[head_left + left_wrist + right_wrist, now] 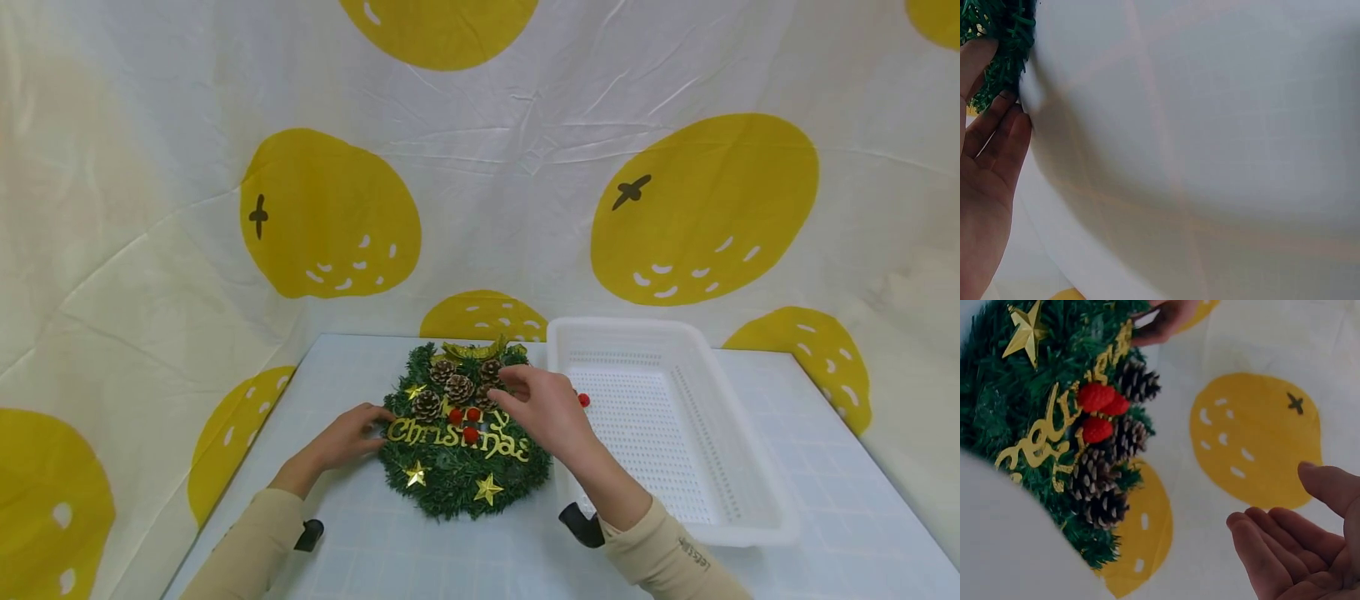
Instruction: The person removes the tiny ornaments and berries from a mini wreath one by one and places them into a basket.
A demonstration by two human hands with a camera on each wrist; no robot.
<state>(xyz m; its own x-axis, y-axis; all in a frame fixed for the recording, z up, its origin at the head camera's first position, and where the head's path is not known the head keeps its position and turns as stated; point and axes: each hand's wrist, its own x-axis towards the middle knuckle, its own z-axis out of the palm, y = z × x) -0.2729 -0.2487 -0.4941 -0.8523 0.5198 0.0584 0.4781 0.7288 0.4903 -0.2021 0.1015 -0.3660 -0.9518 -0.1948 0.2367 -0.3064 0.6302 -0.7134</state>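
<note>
Wreath flat on desk, edge-pinched by left fingers, likely for steadiness, with right fingers released and empty near pinecones.

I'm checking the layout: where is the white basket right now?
In the head view, the white basket sits on the right of the table, just right of the green wreath.

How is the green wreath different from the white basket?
The green wreath is bushy, while the white basket has a flat bottom full of little holes. The wreath is roundish, but the basket is a long rectangle with rounded corners. The wreath wears pinecones and gold stars; the basket is plain. Both sit on the same table.
</note>
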